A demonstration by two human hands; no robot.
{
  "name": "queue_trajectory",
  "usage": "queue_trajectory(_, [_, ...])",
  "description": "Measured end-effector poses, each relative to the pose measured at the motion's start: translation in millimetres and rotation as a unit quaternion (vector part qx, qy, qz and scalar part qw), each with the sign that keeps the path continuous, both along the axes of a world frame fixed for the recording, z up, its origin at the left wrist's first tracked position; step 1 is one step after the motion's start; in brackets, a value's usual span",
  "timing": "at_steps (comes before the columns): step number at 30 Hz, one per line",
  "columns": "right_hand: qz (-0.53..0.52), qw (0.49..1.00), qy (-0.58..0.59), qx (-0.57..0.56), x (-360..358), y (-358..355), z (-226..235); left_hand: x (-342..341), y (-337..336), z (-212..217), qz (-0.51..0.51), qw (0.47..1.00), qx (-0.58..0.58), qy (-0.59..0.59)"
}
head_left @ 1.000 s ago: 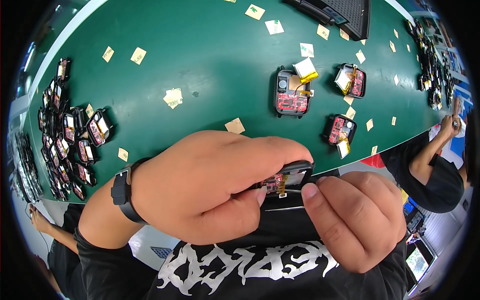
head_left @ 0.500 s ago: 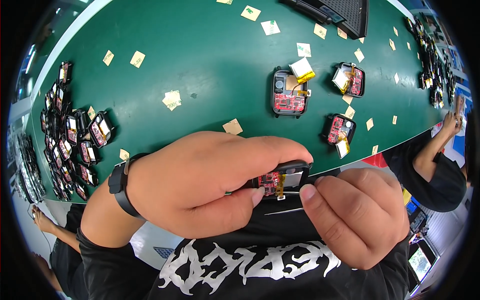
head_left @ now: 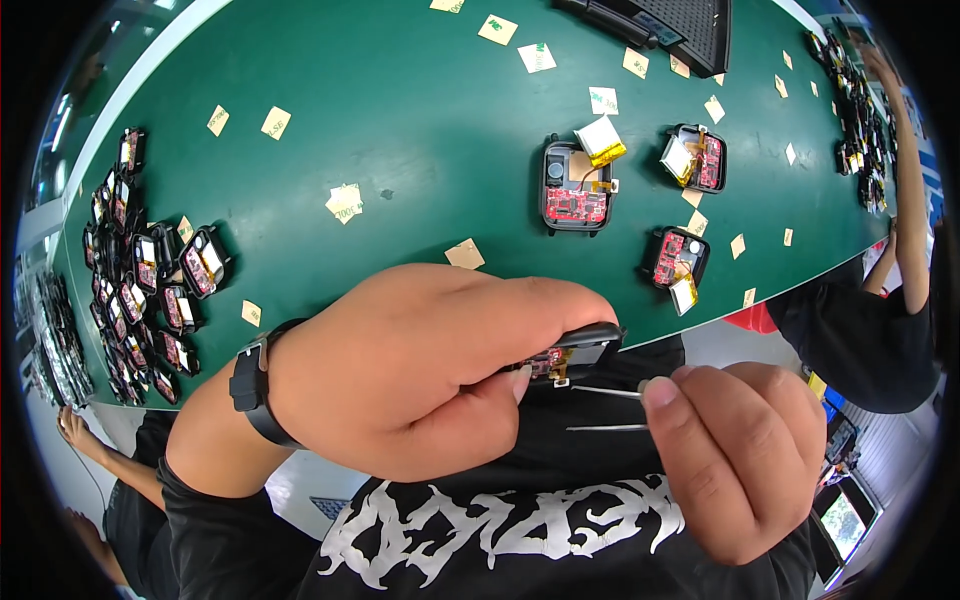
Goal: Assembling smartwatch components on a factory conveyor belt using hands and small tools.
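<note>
My left hand point(head_left: 420, 370) is closed around a small black device case point(head_left: 580, 345) with a red circuit board inside, held just below the near edge of the green table point(head_left: 400, 130). My right hand point(head_left: 730, 450) pinches thin metal tweezers point(head_left: 605, 410), whose two tips point left toward the case's open side and stop just short of it. Most of the case is hidden under my left fingers.
Three open black cases point(head_left: 575, 185) with red boards and silver-yellow batteries lie on the table's right half. A pile of several similar cases point(head_left: 150, 280) sits at the left edge. Small tan paper squares point(head_left: 345, 200) are scattered about. Another person's arm point(head_left: 905, 180) reaches in at the right.
My right hand has pulled back to the right from the case, and the tweezers now show between the hand and the case. The left hand has kept its grip.
</note>
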State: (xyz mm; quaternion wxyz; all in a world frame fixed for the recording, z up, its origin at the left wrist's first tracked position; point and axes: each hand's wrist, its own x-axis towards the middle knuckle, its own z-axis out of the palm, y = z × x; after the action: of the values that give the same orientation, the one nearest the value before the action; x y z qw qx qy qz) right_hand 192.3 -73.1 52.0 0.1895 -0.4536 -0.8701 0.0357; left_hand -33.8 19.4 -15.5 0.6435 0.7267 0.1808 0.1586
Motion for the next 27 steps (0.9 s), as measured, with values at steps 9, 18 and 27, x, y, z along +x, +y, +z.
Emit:
queue_trajectory(9, [-0.008, 1.000, -0.001, 0.024, -12.3, -0.8, -13.0, -1.7, 0.9, -0.1, -0.006, 1.000, 0.010, 0.000])
queue_trajectory(18, [-0.013, 0.999, 0.016, 0.026, -14.7, -0.8, -16.0, -1.1, -1.4, -1.5, 0.002, 1.000, 0.003, -0.004])
queue_trajectory(27, [0.103, 0.993, -0.003, 0.054, -0.1, 5.8, -22.6, -0.4, -3.2, -1.9, 0.002, 1.000, 0.025, -0.002])
